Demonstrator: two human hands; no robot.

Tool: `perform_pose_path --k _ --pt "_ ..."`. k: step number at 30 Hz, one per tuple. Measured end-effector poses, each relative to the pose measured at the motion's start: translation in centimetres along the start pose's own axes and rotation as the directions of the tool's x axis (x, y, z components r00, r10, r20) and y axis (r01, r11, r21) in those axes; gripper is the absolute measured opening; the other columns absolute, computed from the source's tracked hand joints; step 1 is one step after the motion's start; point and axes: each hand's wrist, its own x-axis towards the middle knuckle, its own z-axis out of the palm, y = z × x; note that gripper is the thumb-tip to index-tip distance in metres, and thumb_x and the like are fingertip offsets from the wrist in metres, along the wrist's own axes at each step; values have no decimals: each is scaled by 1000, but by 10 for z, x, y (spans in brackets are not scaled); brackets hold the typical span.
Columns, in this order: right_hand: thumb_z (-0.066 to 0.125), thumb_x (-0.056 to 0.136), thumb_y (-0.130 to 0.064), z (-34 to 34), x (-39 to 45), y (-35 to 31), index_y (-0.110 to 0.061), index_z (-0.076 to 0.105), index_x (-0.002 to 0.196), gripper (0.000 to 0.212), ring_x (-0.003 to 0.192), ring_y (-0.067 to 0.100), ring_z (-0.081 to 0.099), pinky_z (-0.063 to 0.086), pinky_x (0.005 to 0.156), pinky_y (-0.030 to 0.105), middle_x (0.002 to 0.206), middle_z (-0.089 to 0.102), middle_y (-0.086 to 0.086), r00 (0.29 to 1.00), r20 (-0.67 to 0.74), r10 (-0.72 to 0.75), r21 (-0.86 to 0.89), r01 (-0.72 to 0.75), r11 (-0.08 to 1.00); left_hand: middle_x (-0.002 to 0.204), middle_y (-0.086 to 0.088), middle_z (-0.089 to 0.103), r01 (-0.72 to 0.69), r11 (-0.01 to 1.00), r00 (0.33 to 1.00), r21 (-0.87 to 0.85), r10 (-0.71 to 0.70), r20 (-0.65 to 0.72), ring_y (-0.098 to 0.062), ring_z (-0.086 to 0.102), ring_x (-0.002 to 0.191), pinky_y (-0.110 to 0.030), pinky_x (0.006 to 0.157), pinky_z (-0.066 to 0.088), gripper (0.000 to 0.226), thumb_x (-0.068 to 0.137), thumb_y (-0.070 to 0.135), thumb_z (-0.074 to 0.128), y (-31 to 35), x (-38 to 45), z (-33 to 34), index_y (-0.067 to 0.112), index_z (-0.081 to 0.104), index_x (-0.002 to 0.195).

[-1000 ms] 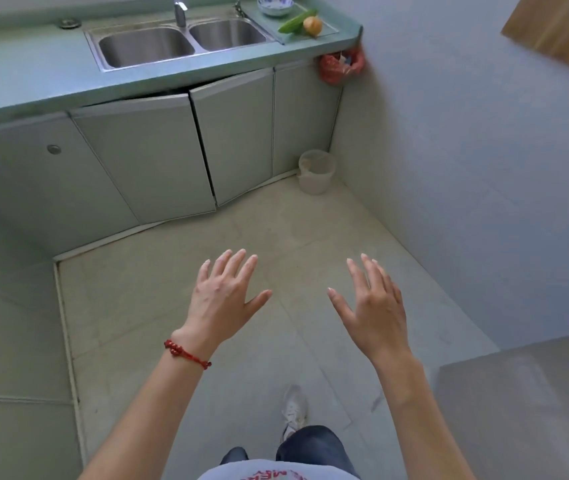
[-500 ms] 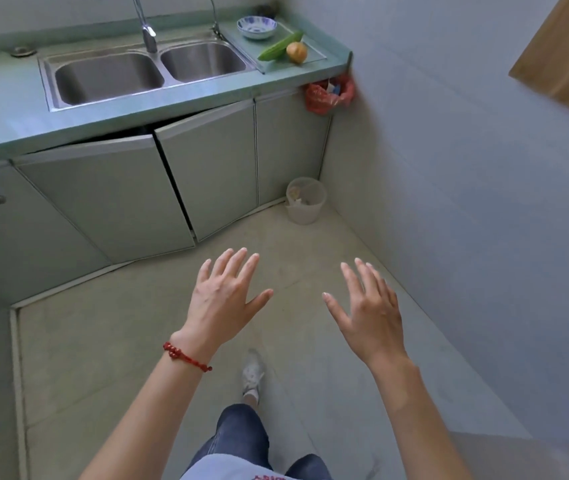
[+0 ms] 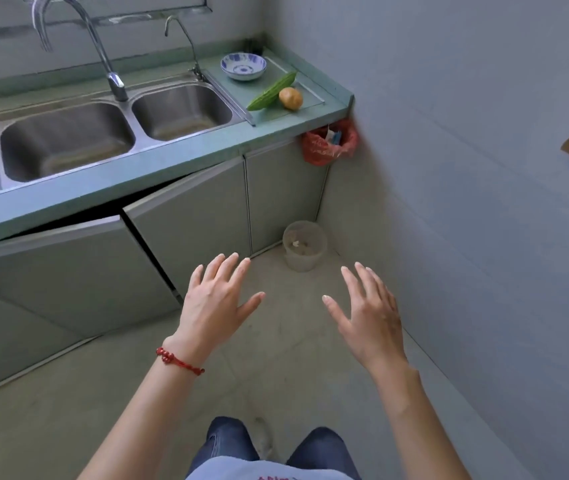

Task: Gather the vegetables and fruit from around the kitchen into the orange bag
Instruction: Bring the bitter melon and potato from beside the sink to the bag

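Note:
A green bitter gourd (image 3: 271, 91) and a round brown potato (image 3: 290, 98) lie side by side on the green counter (image 3: 179, 150), right of the double sink. An orange-red plastic bag (image 3: 328, 143) hangs at the counter's right end, against the wall. My left hand (image 3: 215, 299), with a red bracelet on its wrist, and my right hand (image 3: 368, 313) are held out in front of me above the floor, fingers straight and spread, holding nothing. Both are well short of the counter.
A blue-and-white bowl (image 3: 243, 65) sits behind the gourd. A double steel sink (image 3: 110, 129) with two taps fills the counter's middle. One cabinet door (image 3: 186, 223) stands ajar. A small translucent bin (image 3: 304, 244) stands in the floor corner. The wall runs close on my right.
I have walked closer to the counter; the sink, gourd, potato and bag now look larger and lower in view. Both hands stay spread and hold nothing.

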Motion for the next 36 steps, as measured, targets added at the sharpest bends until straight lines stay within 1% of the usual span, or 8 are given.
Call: perform_pose_path --k 7,13,17,19,22,26,29,36 --pt "29 83 -55 18 117 9 -12 47 131 68 131 30 41 32 106 40 140 46 15 1000 28 -4 21 3 1000 122 -14 62 23 1000 1000 -15 -23 12 -34 57 115 -54 92 44 66 80 56 35 -15 114 11 10 57 120" --pt "37 82 -51 34 240 27 -10 55 124 61 121 32 51 40 100 45 130 55 17 999 2 -54 29 54 998 125 -15 60 78 997 997 -15 -77 22 -35 54 118 -53 95 43 68 80 57 33 -22 226 28 10 56 122" --pt "27 82 -57 32 319 43 -14 44 134 70 134 26 35 23 109 34 142 43 13 997 43 -68 68 65 996 135 -13 52 123 992 992 -21 -123 18 -33 44 128 -51 103 36 74 79 61 26 -19 303 28 12 49 130" --pt "30 84 -57 29 357 48 -14 41 136 69 136 25 32 18 110 32 144 40 12 994 43 -98 88 94 992 141 -12 45 140 990 990 -26 -140 4 -30 37 133 -49 108 31 78 78 64 20 -20 341 27 14 43 135" --pt "40 87 -51 32 409 51 -13 39 137 63 138 25 28 18 112 33 146 37 12 990 65 -124 97 117 988 144 -11 41 153 988 988 -36 -152 14 -30 33 135 -48 109 28 81 77 65 16 -24 388 26 15 38 137" --pt "34 84 -55 41 467 46 -12 43 134 67 135 26 34 26 110 37 142 42 13 990 34 -137 113 132 985 142 -12 44 166 985 986 -38 -164 30 -31 35 134 -49 107 29 81 78 65 16 -37 441 31 14 39 136" --pt "43 88 -50 53 511 41 -12 40 136 61 136 25 31 25 111 38 144 39 12 989 55 -135 132 127 983 144 -12 41 159 986 986 -41 -156 63 -30 33 135 -48 109 27 82 77 66 13 -53 483 38 15 37 137" --pt "45 90 -46 86 608 15 -17 32 141 60 141 20 20 22 112 39 150 29 6 991 126 -35 170 14 985 140 -10 45 99 992 993 -79 -93 78 -29 37 132 -45 107 30 80 78 66 17 -104 593 52 15 41 135"
